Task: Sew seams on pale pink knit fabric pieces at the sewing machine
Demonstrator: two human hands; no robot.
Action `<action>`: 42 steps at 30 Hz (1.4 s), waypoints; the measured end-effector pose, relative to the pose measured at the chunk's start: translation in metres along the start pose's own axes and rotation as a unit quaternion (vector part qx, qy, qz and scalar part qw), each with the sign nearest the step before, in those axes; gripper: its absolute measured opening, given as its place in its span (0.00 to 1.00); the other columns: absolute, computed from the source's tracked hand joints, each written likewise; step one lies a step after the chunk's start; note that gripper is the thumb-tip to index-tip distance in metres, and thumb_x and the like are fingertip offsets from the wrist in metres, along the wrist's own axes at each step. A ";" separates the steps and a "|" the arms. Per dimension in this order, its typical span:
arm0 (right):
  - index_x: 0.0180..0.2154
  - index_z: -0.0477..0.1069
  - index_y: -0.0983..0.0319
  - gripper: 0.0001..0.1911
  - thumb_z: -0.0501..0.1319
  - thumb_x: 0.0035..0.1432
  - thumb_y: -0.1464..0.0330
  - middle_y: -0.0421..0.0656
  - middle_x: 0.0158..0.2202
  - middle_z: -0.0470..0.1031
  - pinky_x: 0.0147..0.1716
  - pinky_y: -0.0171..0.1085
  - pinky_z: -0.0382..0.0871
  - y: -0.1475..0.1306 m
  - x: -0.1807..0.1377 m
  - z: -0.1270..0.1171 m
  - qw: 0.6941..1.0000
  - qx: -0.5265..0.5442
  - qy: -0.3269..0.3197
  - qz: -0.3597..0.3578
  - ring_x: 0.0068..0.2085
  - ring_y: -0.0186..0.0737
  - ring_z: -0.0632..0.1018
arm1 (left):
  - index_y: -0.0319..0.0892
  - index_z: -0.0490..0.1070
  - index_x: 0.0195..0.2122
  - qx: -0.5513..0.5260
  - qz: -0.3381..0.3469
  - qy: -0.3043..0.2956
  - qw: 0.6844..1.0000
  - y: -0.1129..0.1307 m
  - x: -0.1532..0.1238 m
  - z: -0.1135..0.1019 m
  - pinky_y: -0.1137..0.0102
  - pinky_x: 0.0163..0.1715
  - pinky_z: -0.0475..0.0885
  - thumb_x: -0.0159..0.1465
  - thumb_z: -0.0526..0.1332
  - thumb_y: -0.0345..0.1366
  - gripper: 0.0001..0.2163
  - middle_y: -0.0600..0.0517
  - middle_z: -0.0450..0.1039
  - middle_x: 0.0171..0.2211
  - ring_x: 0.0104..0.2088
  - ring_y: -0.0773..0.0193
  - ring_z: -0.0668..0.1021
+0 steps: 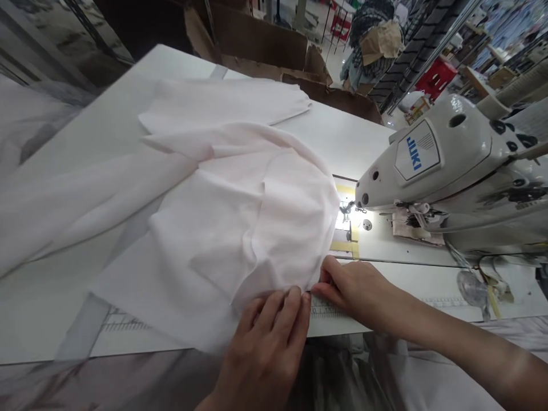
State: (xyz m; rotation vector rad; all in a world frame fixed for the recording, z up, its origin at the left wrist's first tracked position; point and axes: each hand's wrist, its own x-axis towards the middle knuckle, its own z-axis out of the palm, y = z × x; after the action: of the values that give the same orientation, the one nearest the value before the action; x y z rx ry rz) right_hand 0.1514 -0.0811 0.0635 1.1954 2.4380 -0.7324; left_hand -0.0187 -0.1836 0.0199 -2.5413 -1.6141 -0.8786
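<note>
A pale pink garment [295, 211] lies loosely spread and folded on the white sewing table, with a sleeve-like piece [222, 103] stretched along its far side. At the near right edge of the cloth, my right hand [359, 288] pinches the border between thumb and forefinger. Close beside it, my left hand [269, 331] has its fingers bent together over the same edge, gripping the cloth; its thumb is hidden. To the right stands a white sewing machine [432, 154] marked JUKI. Its lit needle area [346, 211] is just past the garment's right edge.
A printed ruler [128, 321] runs along the front of the table [342, 128]. Yellow tape [354, 233] surrounds the needle plate. Behind the table is an open cardboard box [261, 43]. More pale fabric [34, 120] hangs at the left. A red stool [436, 77] stands farther back.
</note>
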 end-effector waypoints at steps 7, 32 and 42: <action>0.38 0.61 0.61 0.14 0.51 0.70 0.57 0.40 0.26 0.74 0.20 0.36 0.46 0.001 0.004 -0.001 0.996 -0.087 0.001 -0.026 0.25 0.41 0.74 | 0.34 0.75 0.44 0.004 0.030 0.004 1.000 -0.008 0.002 0.002 0.59 0.42 0.67 0.66 0.50 0.22 0.14 0.42 0.77 0.42 0.40 0.54 0.75; 0.43 0.64 0.60 0.12 0.48 0.71 0.60 0.40 0.31 0.76 0.27 0.35 0.56 0.042 -0.059 0.004 0.995 0.047 0.052 0.069 0.30 0.40 0.76 | 0.33 0.73 0.42 -0.013 0.160 -0.025 0.987 0.000 0.037 0.018 0.57 0.47 0.73 0.67 0.55 0.25 0.07 0.40 0.76 0.46 0.49 0.52 0.76; 0.37 0.61 0.59 0.11 0.53 0.68 0.59 0.38 0.28 0.74 0.26 0.34 0.54 0.038 -0.029 0.009 0.990 0.088 0.067 0.085 0.28 0.37 0.73 | 0.36 0.72 0.51 -0.073 0.117 -0.022 0.990 -0.004 0.029 0.031 0.52 0.54 0.65 0.66 0.56 0.26 0.13 0.40 0.73 0.52 0.55 0.47 0.72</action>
State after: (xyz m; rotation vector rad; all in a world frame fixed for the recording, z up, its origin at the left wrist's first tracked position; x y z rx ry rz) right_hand 0.2000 -0.0844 0.0592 1.5463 2.3774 -0.8542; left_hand 0.0010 -0.1484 0.0056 -2.7936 -1.2679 -0.9539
